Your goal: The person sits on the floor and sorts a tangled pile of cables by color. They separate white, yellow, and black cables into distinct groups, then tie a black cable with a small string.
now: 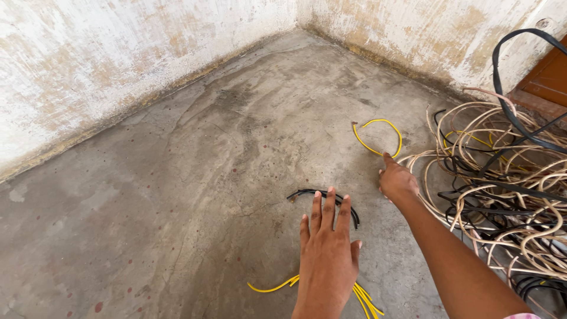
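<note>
Left hand [326,251] flat, fingers spread, over black wire [331,198]; right hand [397,182] pointing at yellow wire [381,139].

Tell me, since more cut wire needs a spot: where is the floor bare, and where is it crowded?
Bare concrete floor runs from the left hand to both walls. Crowded at right: the wire tangle beside the right hand.
</note>
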